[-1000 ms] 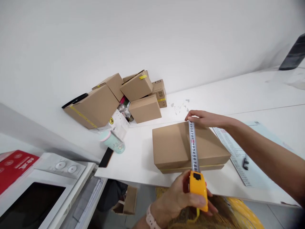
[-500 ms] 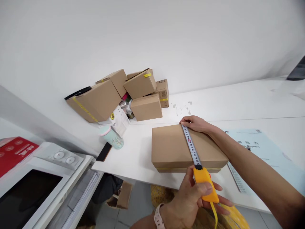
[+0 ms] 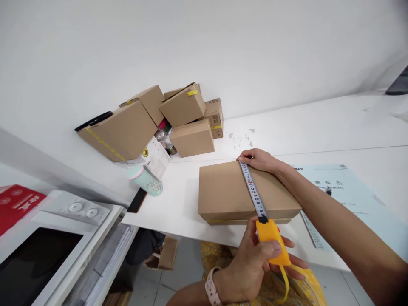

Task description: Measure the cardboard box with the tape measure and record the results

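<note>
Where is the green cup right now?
In the head view, the green cup lies on its side left of the flat box, near the box pile, beside a black phone.

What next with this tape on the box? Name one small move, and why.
Probably read the blade at the near edge of the box: the right hand pins its tip at the far edge, and the left hand holds the yellow case just past the near one.

White surface (image 3: 318, 123): flat cardboard box (image 3: 223, 191) near front edge, box pile (image 3: 127, 131) at back by wall, mint cup (image 3: 145, 180) on its side, black phone (image 3: 137, 200) at left edge, blue sheet (image 3: 347, 187) to the right.
</note>
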The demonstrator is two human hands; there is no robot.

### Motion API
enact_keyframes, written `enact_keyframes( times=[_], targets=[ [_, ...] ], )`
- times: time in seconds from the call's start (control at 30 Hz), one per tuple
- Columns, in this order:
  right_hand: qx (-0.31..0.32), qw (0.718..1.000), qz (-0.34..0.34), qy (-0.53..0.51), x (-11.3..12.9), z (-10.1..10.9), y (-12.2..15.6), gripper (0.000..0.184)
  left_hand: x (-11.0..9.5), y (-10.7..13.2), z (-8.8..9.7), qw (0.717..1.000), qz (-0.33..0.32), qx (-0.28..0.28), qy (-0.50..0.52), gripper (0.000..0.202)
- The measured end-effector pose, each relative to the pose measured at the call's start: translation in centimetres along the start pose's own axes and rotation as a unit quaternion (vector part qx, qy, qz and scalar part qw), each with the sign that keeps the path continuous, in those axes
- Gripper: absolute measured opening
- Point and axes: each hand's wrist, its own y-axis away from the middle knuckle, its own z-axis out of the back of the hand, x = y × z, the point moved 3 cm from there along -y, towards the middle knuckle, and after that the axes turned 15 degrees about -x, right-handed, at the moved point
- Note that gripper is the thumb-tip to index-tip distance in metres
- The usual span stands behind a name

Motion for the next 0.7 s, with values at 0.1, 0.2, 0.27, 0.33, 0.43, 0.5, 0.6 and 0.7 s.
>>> enact_keyframes(
  times=[0.1,0.2,0.27,0.33,0.43,0.5,0.6,0.7],
  targets=[
    [-0.002,1.0,0.002,-0.002,0.1,0.1,0.1,0.026,0.0,0.1,0.0,1.0,-0.006,0.003,0.001,0.058],
    [-0.001,1.0,0.005,-0.006,0.2,0.2,0.2,0.027,-0.1,0.4,0.0,1.0,-0.01,0.001,-0.005,0.058],
    [-0.002,1.0,0.004,-0.012,0.2,0.3,0.3,0.027,-0.2,0.5,-0.1,1.0,-0.007,-0.002,-0.009,0.058],
    [-0.004,1.0,0.002,-0.02,0.1,0.2,0.3,0.027,-0.3,0.4,-0.1,1.0,-0.006,-0.004,-0.007,0.058],
    [-0.006,0.999,0.002,-0.04,-0.1,0.0,0.2,0.028,-0.6,0.1,-0.1,1.0,-0.004,0.0,0.0,0.058],
    [-0.009,0.998,0.007,-0.059,0.0,0.0,0.2,0.031,-1.0,0.0,0.1,1.0,-0.004,0.009,0.002,0.056],
    [-0.059,0.989,-0.005,-0.139,0.4,1.5,0.9,0.044,-2.3,0.8,0.8,0.999,-0.026,0.03,-0.007,0.052],
    [-0.186,0.949,-0.073,-0.244,-0.2,4.6,3.6,0.048,-4.7,2.9,2.7,0.995,-0.095,0.036,-0.019,0.062]
  ],
)
